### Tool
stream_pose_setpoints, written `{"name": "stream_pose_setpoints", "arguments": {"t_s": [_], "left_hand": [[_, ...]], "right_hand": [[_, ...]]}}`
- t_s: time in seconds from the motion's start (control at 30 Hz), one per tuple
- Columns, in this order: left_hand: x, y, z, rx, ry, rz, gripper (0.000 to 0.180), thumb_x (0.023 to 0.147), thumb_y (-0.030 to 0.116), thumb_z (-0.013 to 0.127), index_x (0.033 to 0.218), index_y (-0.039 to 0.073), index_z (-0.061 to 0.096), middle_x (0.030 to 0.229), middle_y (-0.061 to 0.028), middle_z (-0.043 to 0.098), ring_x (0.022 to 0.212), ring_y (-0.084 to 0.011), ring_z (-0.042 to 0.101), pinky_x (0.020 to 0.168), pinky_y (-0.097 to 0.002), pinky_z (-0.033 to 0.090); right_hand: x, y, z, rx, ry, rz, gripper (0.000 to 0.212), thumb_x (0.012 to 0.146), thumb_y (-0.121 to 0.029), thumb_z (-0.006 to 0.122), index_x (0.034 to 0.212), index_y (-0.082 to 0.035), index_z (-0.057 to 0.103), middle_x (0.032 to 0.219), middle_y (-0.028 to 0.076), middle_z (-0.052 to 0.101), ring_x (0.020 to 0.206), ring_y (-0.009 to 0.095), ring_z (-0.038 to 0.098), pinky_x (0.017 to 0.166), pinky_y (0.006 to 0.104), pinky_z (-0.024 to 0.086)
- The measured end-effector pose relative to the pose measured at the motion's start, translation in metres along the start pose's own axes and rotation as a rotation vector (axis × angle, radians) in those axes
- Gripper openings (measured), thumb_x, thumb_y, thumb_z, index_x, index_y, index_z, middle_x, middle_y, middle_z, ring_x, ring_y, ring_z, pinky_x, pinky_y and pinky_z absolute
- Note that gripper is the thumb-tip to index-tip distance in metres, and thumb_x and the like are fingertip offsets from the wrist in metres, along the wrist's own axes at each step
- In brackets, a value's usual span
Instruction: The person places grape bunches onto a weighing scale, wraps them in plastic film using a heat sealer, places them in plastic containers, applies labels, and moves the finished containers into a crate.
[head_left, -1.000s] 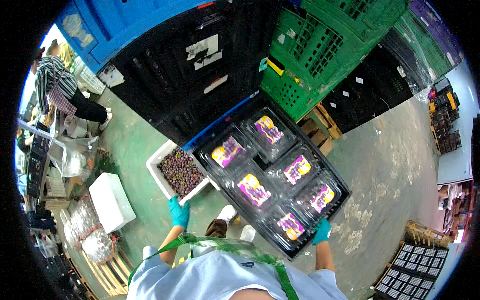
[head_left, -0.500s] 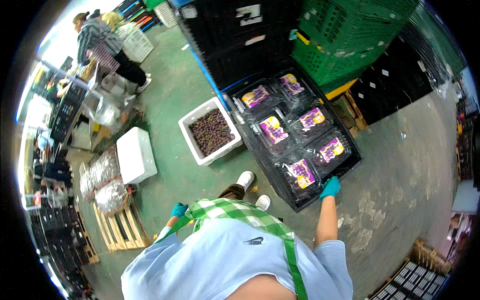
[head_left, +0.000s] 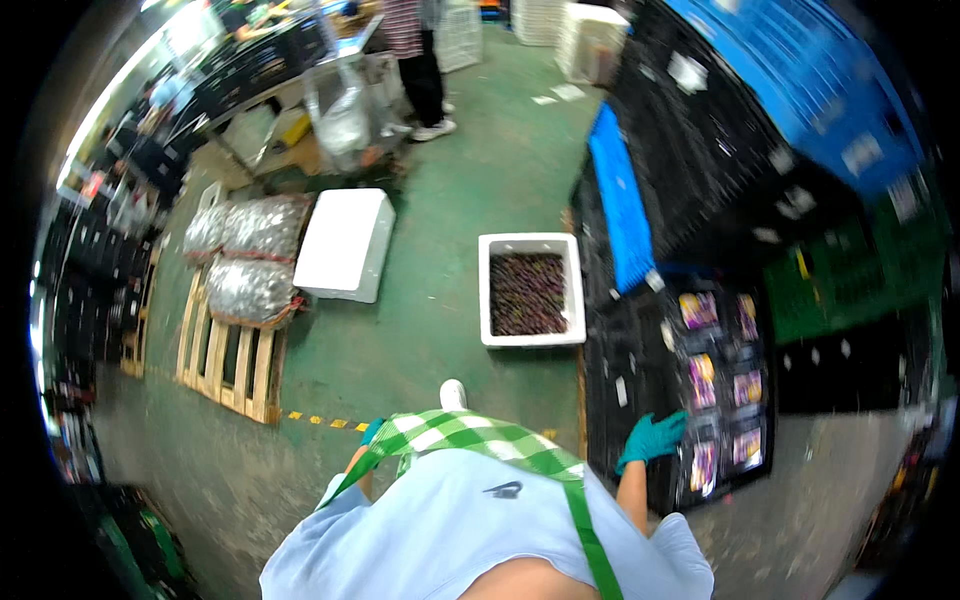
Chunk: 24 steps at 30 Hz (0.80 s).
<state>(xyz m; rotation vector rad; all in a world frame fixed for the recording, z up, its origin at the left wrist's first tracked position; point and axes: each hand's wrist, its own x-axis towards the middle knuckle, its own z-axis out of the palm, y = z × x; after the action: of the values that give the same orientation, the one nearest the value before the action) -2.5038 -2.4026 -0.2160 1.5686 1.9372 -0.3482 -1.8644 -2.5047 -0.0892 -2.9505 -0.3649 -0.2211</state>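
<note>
My right hand (head_left: 652, 440), in a teal glove, has its fingers stretched out over a dark crate surface (head_left: 615, 360). It is beside a black crate (head_left: 728, 492) of clear packs with purple and yellow labels, such as one pack (head_left: 703, 380); whether the fingertips touch the crate is unclear. My left hand (head_left: 372, 432), also gloved in teal, hangs at my side, its fingers mostly hidden behind my green checked apron (head_left: 480, 432). Ahead of me on the floor stands a white foam box (head_left: 530, 241) holding loose dark grapes (head_left: 528, 295).
A lidded white foam box (head_left: 345, 245) and silvery bags (head_left: 255, 290) sit by a wooden pallet (head_left: 225, 365) at left. Tall black crates (head_left: 690, 130), blue crates (head_left: 810, 80) and green crates (head_left: 850, 270) rise at right. A person (head_left: 422, 80) stands beyond.
My view has turned left, and I have shifted relative to the crates. My right hand has left the packed crate's near edge and opened, now beside its left side.
</note>
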Motion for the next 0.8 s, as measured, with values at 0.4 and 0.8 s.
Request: {"name": "stream_pose_setpoints", "arguments": {"t_s": [0.4, 0.8], "left_hand": [[0.151, -0.007, -0.159, -0.149, 0.090, 0.155, 0.014, 0.070, 0.019, 0.054, 0.080, 0.010, 0.057, 0.078, -0.0131, 0.058, 0.068, -0.0298, 0.056, 0.060, -0.0387, 0.045], [0.436, 0.152, -0.381, 0.275, 0.144, 0.446, 0.030, 0.074, 0.031, 0.052, 0.084, 0.003, 0.058, 0.075, -0.0209, 0.058, 0.069, -0.0356, 0.058, 0.062, -0.0440, 0.046]], "right_hand": [[0.011, -0.126, 0.075, -0.500, -0.174, 0.150, 0.043, 0.074, -0.021, 0.049, 0.113, -0.008, 0.038, 0.111, 0.016, 0.044, 0.100, 0.031, 0.047, 0.078, 0.0443, 0.040], [0.090, -0.512, 0.237, -0.081, -0.889, -1.014, 0.026, 0.076, -0.026, 0.047, 0.081, -0.006, 0.063, 0.083, 0.018, 0.060, 0.073, 0.033, 0.059, 0.056, 0.0430, 0.043]]}}
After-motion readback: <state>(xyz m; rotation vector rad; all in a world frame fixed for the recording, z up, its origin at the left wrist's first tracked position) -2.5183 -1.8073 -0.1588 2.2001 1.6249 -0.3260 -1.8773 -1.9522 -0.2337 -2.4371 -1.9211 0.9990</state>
